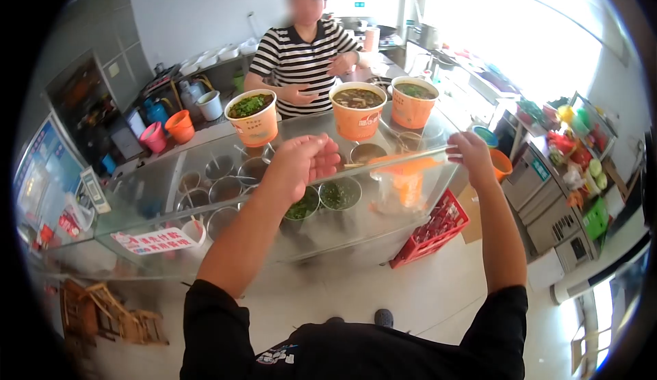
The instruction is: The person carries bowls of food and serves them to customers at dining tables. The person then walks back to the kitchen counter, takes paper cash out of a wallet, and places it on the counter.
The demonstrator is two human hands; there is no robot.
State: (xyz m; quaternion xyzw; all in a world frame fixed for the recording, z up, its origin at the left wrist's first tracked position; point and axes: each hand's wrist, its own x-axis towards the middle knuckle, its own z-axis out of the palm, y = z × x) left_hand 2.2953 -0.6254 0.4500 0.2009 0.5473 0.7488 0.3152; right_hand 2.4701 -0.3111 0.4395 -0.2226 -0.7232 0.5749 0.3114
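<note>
Three orange-and-white paper bowls of soup stand on the glass counter top: a left bowl [253, 121] with chopped greens, a middle bowl [357, 113] with dark broth, and a right bowl [413, 103]. My left hand [306, 164] is raised over the counter, below and between the left and middle bowls, its fingers extended and holding nothing. My right hand [469, 153] is at the counter's right end, fingers apart and empty, near an orange plastic bag [405, 181] seen at the glass. Neither hand touches a bowl.
A person in a striped shirt [301, 62] stands behind the counter [308, 233]. Metal containers [340, 194] with greens and ladles sit under the glass. A red crate [434, 229] of bottles is on the floor at right. Vegetables [578, 140] lie on the far-right worktop.
</note>
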